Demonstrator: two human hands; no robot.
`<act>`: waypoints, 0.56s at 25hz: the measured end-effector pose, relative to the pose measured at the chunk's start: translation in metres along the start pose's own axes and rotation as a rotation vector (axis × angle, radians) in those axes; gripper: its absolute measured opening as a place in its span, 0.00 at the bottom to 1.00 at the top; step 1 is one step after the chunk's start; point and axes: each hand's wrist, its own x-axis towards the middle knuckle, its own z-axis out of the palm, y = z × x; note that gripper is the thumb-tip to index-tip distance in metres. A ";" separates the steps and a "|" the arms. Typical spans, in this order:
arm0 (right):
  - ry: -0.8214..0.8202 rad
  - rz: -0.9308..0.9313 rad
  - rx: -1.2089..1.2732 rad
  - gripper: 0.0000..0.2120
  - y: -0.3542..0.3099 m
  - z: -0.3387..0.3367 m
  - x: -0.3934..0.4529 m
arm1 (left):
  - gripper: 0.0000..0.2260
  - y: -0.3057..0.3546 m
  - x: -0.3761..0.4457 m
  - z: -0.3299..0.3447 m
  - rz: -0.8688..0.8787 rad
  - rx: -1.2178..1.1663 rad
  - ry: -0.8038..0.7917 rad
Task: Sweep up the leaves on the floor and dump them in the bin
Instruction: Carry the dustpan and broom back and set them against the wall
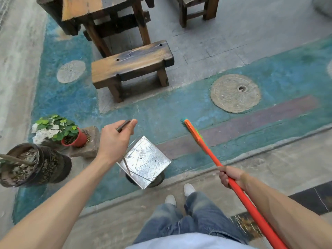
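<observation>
Left hand point(115, 139) curls round the thin metal handle point(124, 125) of a steel dustpan point(144, 161), which hangs tilted over a dark round bin point(158, 180) — the bin mostly hidden beneath it. Right hand point(229, 177) grips the orange broom point(203, 146) shaft; bristle end lifted, blurred. Leaves on the floor point(179, 112): hard to make out. Wooden bench point(133, 60) stands beyond.

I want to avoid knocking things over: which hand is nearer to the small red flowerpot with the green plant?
Left. The left hand, gripping the dustpan's thin metal handle, is just right of the small red flowerpot. The right hand, holding the orange broom handle, is far off to the right.
</observation>
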 end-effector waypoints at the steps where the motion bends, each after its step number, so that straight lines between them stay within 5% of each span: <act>1: -0.004 -0.035 0.081 0.14 0.005 -0.005 -0.006 | 0.19 0.004 0.002 0.003 0.024 -0.031 -0.012; 7: -0.013 -0.335 0.624 0.12 0.060 -0.033 -0.047 | 0.19 0.042 0.002 0.037 0.254 -0.271 -0.168; 12: 0.171 -0.590 0.732 0.04 0.107 -0.076 -0.103 | 0.23 0.091 -0.011 0.089 0.366 -0.442 -0.380; 14: 0.267 -0.673 0.746 0.08 0.130 -0.094 -0.130 | 0.27 0.117 -0.026 0.111 0.441 -0.474 -0.447</act>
